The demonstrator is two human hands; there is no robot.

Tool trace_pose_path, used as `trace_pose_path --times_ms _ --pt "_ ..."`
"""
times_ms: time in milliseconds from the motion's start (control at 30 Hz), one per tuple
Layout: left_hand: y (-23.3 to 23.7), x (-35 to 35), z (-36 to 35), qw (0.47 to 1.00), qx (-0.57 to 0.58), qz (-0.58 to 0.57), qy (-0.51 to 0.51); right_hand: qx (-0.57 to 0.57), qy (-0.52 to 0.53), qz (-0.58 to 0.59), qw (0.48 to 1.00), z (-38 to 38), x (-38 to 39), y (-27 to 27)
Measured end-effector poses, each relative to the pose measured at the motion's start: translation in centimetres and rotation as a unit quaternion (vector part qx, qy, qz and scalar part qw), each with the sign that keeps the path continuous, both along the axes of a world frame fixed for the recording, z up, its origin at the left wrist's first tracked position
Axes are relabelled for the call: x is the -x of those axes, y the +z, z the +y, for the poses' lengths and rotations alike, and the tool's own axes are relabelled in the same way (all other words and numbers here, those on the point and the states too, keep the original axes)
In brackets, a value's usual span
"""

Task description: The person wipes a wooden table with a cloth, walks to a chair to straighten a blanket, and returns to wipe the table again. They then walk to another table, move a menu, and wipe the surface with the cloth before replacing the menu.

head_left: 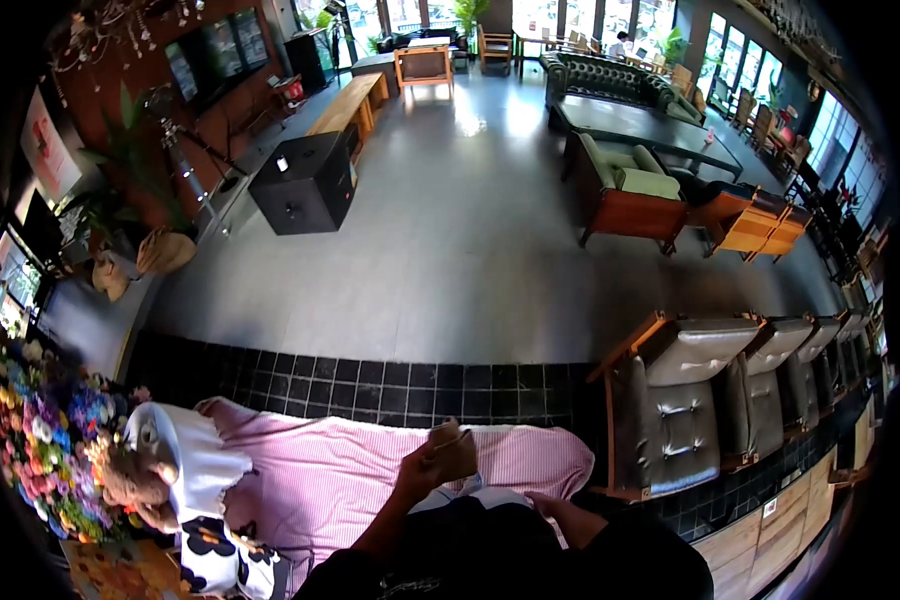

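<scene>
Indoors, a person's left hand (pixel 417 468) is closed around the lower left edge of a small brown packet (pixel 456 452), thumb and fingers drawn together on it; whether it is paper, card or leather cannot be told at this size. The right hand (pixel 545 503) rests low by the person's lap, its fingers too indistinct to show how far open they are or whether they hold anything.

Good handling here would seem to call for a light, steady pinch near the edge, without crushing the sides, and for the right hand to come up and support the free side during any finer work. The packet sits at the left hand's fingertips, on their right side, held up in front of the body; the right hand is apart from it, lower and off to the right.

Beneath and around lies a pink striped cloth (pixel 320 460). To the left, a brown teddy bear (pixel 135 480) leans beside a white cloth (pixel 195 450), near bright flowers (pixel 45 440). Beyond runs a strip of black tiles (pixel 410 390), with leather chairs (pixel 675 420) to the right and a black speaker (pixel 305 185) across the grey floor (pixel 420 250).
</scene>
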State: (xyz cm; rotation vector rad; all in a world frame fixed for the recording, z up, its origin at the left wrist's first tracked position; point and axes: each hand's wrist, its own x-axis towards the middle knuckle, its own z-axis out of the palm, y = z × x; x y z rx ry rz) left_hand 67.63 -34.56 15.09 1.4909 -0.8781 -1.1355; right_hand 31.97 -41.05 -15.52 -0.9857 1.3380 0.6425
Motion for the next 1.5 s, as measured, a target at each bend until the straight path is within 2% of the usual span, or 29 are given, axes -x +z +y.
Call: trace_pose_path --times_ms 33,67,100,133,167,233,333,367,400,433,467,500,600,667,700,733,800,867,933,1000,1033,1133,1200,1233,1300,1333,1400,1467,1500 --pt "-1.4 -2.1 -1.1 1.0 0.014 0.004 0.02 -0.004 -0.027 0.003 1.0 -2.8 -2.5 0.6" --pt "0.2 -3.7 -2.3 0.993 -0.063 0.081 0.055 -0.007 -0.057 0.004 0.998 -5.6 -5.1 1.1" --pt "-2.2 -5.8 -3.0 0.995 -0.036 0.051 0.079 -0.007 -0.086 -0.007 0.996 -8.4 -7.6 1.5" --pt "-1.2 -7.2 -4.2 0.994 -0.044 -0.002 0.103 -0.007 -0.111 -0.025 0.993 -11.1 -10.3 1.7" --pt "-0.9 -8.8 -5.3 0.99 -0.064 -0.005 0.126 -0.007 -0.133 -0.07 0.989 -13.7 -12.2 1.3" --pt "-2.9 -12.1 -8.0 0.985 -0.024 0.026 0.168 -0.013 -0.177 -0.16 0.971 -18.3 -16.0 -0.8" --pt "-3.5 -17.3 -12.7 0.973 -0.015 0.084 0.215 0.05 -0.203 -0.182 0.961 -23.6 -20.0 -3.8" --pt "-3.3 -19.2 -14.9 0.971 -0.01 0.097 0.218 0.122 -0.146 -0.164 0.968 -25.2 -21.3 -5.0" --pt "-3.2 -20.9 -17.5 0.972 -0.01 0.115 0.207 0.193 -0.1 -0.131 0.967 -26.2 -21.3 -5.4" --pt "-4.5 -23.6 -20.3 0.978 -0.048 0.063 0.193 0.321 -0.003 -0.075 0.944 -27.1 -22.0 -3.6" --pt "-4.8 -25.6 -23.5 0.985 -0.021 0.035 0.165 0.37 0.011 0.032 0.929 -27.7 -22.8 -4.5" --pt "-4.6 -27.7 -27.1 0.993 -0.03 0.034 0.109 0.366 -0.014 0.048 0.929 -28.7 -22.9 -6.3" --pt "-0.1 -31.5 -38.0 0.997 0.023 0.031 -0.062 0.346 -0.162 0.048 0.923 -32.9 -25.7 0.1" --pt "2.8 -33.1 -44.4 0.99 0.017 0.051 -0.132 0.29 -0.151 0.036 0.944 -37.1 -28.0 2.7" --pt "2.8 -33.8 -47.7 0.985 0.033 0.039 -0.164 0.209 -0.292 0.013 0.933 -38.3 -29.3 1.6" --pt "2.5 -34.2 -50.8 0.979 0.047 0.027 -0.195 0.203 -0.232 -0.016 0.951 -40.1 -29.6 1.6" --pt "3.8 -33.3 -56.4 0.971 0.059 0.09 -0.215 0.311 -0.003 -0.069 0.948 -41.7 -29.1 -6.2" --pt "2.2 -33.6 -62.3 0.96 0.061 0.101 -0.255 0.385 0.237 0.008 0.892 -43.6 -31.1 -2.3" --pt "3.4 -33.5 -67.3 0.961 0.053 0.094 -0.255 0.348 0.184 0.059 0.917 -43.1 -30.7 -13.3" --pt "1.3 -35.4 -72.1 0.965 0.064 0.066 -0.245 0.426 0.294 -0.195 0.833 -43.8 -29.0 -10.9" --pt "1.6 -36.2 -74.2 0.971 0.051 0.074 -0.221 0.316 0.189 -0.315 0.875 -45.8 -28.3 -11.1" --pt "3.1 -40.5 -80.0 0.979 0.047 0.071 -0.184 0.303 0.328 -0.371 0.814 -52.2 -30.6 -14.3" --pt "3.3 -43.6 -83.5 0.987 0.064 0.035 -0.146 0.275 0.307 -0.308 0.857 -64.1 -35.7 -16.4" --pt "2.5 -45.7 -85.0 0.99 0.057 0.029 -0.123 0.218 0.024 0.029 0.975 -68.2 -41.1 -11.6" --pt "0.5 -49.9 -87.6 0.997 0.023 0.04 -0.066 0.159 -0.078 -0.003 0.984 -80.8 -48.9 -4.5" --pt "-0.3 -51.9 -89.0 0.998 0.011 0.036 -0.052 0.215 -0.098 -0.027 0.971 -86.1 -52.0 -1.4" --pt "-1.5 -55.5 -92.5 0.999 -0.007 0.031 -0.031 0.282 -0.115 -0.087 0.948 -95.9 -57.3 0.3" --pt "-1.4 -58.2 -96.8 1.0 0.007 0.017 -0.013 0.29 -0.282 -0.176 0.897 -102.4 -62.0 5.3" --pt "-2.1 -59.7 -99.1 1.0 0.013 0.015 -0.006 0.279 -0.281 -0.19 0.898 -105.4 -63.4 5.6"
